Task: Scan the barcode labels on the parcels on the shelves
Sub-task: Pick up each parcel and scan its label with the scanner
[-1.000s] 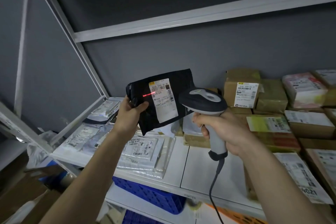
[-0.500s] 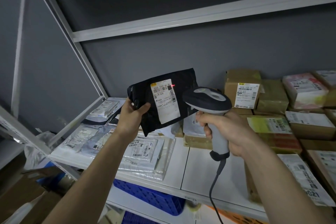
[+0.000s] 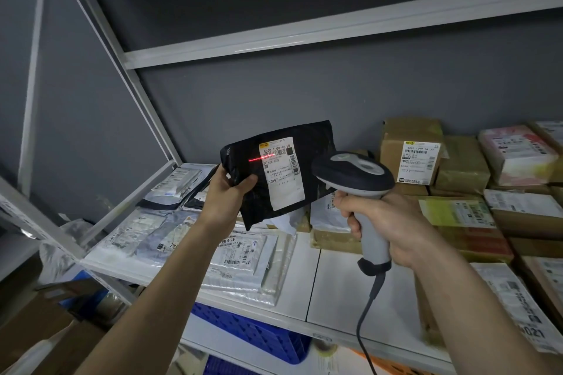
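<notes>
My left hand [image 3: 225, 196] grips the lower left edge of a black plastic mailer [image 3: 313, 158] and holds it upright above the shelf. A white barcode label [image 3: 281, 173] faces me on its front. A red scan line crosses the label's upper left part and runs onto the black plastic. My right hand [image 3: 393, 222] grips the grey handle of a corded barcode scanner [image 3: 353, 175], whose dark head points at the mailer from the right.
On the white shelf [image 3: 341, 286], clear and grey poly mailers [image 3: 243, 256] lie at the left. Stacked cardboard parcels [image 3: 411, 155] with labels fill the right. A blue crate [image 3: 253, 332] sits on the level below. The shelf above [image 3: 335, 27] runs overhead.
The red scan mark was a small dot at the label's upper right half a second ago; now it is a line across the label's upper left. Both hands have barely moved.
</notes>
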